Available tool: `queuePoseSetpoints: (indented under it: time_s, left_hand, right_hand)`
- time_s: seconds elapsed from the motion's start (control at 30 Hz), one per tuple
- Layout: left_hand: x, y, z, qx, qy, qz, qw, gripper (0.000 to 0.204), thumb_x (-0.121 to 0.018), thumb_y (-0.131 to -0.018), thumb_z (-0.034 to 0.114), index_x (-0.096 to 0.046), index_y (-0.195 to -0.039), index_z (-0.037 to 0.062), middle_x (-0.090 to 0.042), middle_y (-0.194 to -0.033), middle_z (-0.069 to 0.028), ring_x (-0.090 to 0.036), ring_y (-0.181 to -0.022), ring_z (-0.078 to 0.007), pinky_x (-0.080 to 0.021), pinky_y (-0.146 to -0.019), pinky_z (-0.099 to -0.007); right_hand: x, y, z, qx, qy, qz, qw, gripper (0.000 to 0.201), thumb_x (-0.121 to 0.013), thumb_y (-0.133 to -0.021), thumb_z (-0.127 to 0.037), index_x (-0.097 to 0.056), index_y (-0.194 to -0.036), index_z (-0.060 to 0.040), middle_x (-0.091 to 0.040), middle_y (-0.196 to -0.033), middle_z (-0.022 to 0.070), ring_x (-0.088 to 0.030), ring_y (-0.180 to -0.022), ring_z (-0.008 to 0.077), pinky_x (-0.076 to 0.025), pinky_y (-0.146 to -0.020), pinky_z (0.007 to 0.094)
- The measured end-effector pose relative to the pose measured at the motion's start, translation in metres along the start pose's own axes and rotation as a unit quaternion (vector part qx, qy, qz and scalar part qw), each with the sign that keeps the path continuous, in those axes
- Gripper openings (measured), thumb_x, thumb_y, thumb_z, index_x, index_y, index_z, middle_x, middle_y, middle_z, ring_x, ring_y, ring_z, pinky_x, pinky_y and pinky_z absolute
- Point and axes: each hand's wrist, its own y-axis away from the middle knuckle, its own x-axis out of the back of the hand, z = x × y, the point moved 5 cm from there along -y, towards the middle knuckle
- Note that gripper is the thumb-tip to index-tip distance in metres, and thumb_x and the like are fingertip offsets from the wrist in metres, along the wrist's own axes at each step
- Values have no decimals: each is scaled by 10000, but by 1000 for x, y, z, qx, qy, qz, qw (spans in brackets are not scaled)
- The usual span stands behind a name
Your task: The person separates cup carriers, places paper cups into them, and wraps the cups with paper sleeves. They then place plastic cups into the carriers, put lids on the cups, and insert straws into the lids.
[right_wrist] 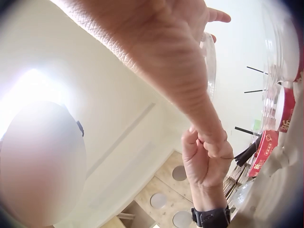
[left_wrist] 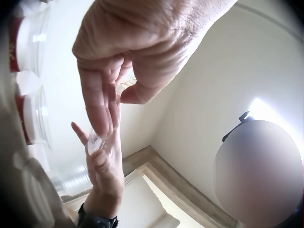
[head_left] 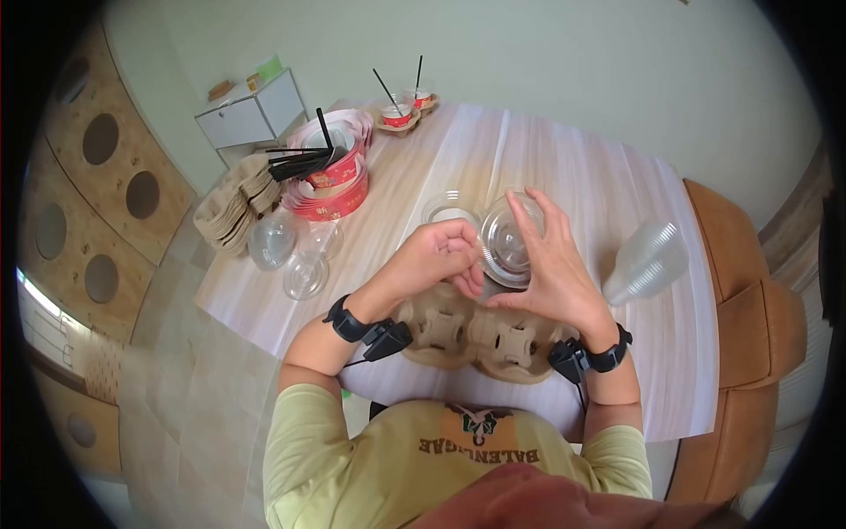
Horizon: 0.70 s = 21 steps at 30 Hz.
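- I'm seeing the right hand [head_left: 557, 269] gripping a clear lid [head_left: 504, 242] between widely curved thumb and fingers
- The left hand [head_left: 441, 257], curled just beside it, is pinching a small patterned piece [left_wrist: 127, 83]
- Stacked red tubs [head_left: 330, 208], leftward, are holding black straws [head_left: 304, 165]

Left hand [head_left: 441, 257] curled, right hand [head_left: 559, 271] spread

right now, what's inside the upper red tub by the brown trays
The red tub has black straws sticking out; its bottom is hidden behind its wall.
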Motion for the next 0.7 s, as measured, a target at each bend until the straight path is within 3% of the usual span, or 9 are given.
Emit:
queuePoseSetpoints:
  time_s: [0.27, 0.43, 0.7]
  left_hand:
    - [-7, -7, -4, 27, 17, -11, 999, 157, -479, -899, 147, -497, -944, -2, -613, -742, -108, -621, -643, -180, -526, -593, -270]
    - [-3, -6, -1, 35, 9, 16, 999, 202, -472, -903, 148, -509, -1028, -6, -613, -795, -117, -630, -699, -187, -526, -620, -268]
    - [-1, -6, -1, 24, -2, 8, 1000, 170, -489, -892, 120, -517, -1012, 3, -612, -800, -111, -629, -707, -184, -525, -629, -268]
  right_hand:
    - [4, 0, 0, 3, 48, 78, 996, 856, -704, -522, -19, -381, -1301, -164, -394, -1145, 240, -415, -1022, 401, -384, -873, 426]
    - [10, 1, -6, 14, 82, 84, 993, 834, -664, -524, 26, -396, -1291, -162, -391, -1145, 238, -416, -1017, 392, -386, -852, 422]
    - [11, 5, -11, 20, 141, 91, 986, 830, -624, -531, 70, -398, -1296, -161, -381, -1161, 227, -405, -1033, 383, -359, -861, 420]
